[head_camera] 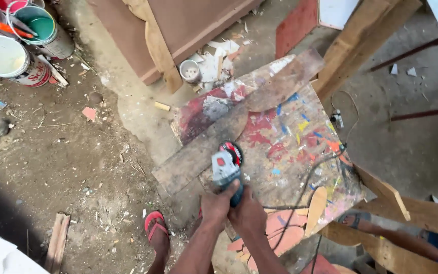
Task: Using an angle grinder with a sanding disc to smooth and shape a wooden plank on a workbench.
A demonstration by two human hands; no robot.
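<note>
My left hand and my right hand both grip the body of an angle grinder, grey and blue with a red disc guard. Its disc rests on a long weathered wooden plank that lies diagonally across a paint-splattered board. The grinder's black cord trails right over the board. My foot in a red sandal stands on the ground below the plank's near end.
Paint cans stand at the top left on dirty ground. Brown panels lean at the top. Wooden beams and slats lie on the right, where another person's sandalled foot shows.
</note>
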